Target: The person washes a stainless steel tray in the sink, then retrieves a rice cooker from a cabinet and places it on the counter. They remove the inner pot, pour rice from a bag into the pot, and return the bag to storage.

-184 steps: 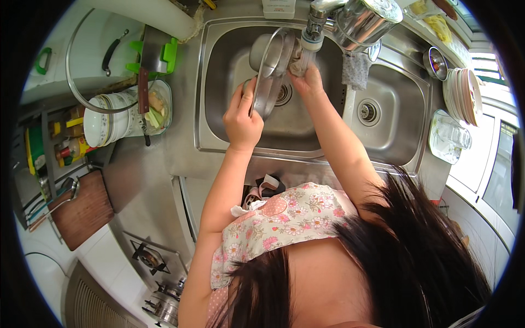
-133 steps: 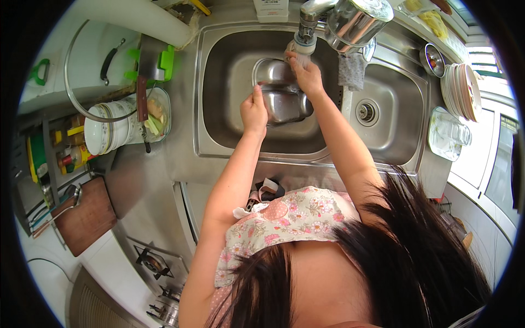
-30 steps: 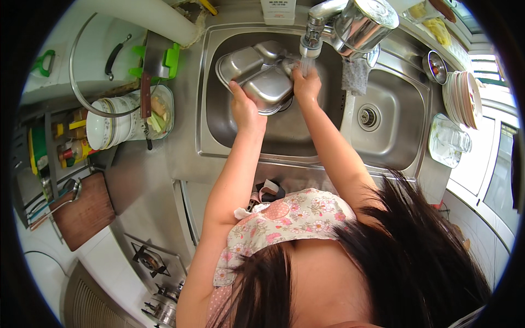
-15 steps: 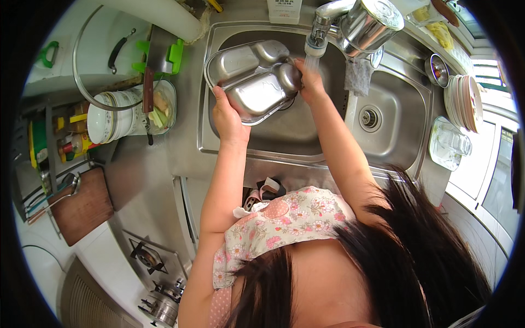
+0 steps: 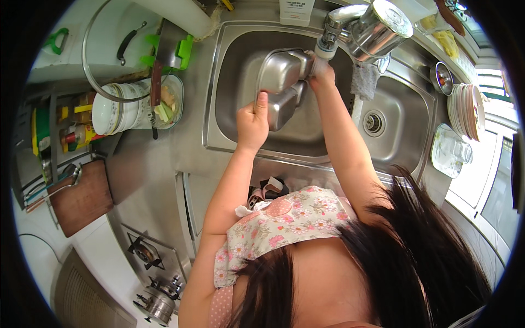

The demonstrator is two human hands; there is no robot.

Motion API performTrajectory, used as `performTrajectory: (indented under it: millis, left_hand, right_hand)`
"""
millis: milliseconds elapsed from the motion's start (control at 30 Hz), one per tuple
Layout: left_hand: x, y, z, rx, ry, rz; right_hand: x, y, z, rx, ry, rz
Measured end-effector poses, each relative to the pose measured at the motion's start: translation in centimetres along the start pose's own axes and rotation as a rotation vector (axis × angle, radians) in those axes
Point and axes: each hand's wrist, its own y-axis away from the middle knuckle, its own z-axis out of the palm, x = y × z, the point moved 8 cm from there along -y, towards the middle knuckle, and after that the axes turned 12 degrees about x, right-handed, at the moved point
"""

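Over the big sink (image 5: 235, 109), the metal tray (image 5: 281, 71) now tips more on its side, maybe helping it drain; the left hand (image 5: 253, 124) grips its edge, but I can't tell if the right hand (image 5: 322, 75), by the tap (image 5: 326, 46), does.

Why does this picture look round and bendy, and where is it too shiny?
In the head view, the wide fisheye lens leaves black corners and curves the slatted panel at the lower left; in the same head view, the window on the right is washed-out white, the metal cylinder by the tap glints, and the metal tray shines more softly.
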Motion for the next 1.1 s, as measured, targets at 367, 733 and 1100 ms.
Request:
performTrajectory:
  millis: [367, 733, 1100]
  left_hand:
    - [-1.8, 0.3, -4.8, 0.226, 0.109, -0.057]
    - [-1.9, 0.8, -9.1, 0.39, 0.198, -0.122]
    - [-1.8, 1.4, -9.9, 0.424, 0.275, -0.16]
  right_hand:
    - [2.3, -0.3, -0.8, -0.235, -0.305, 0.361]
    - [1.8, 6.1, 1.2, -0.179, -0.52, 0.585]
    - [-11.0, 14.5, -1.0, -0.023, 0.043, -0.054]
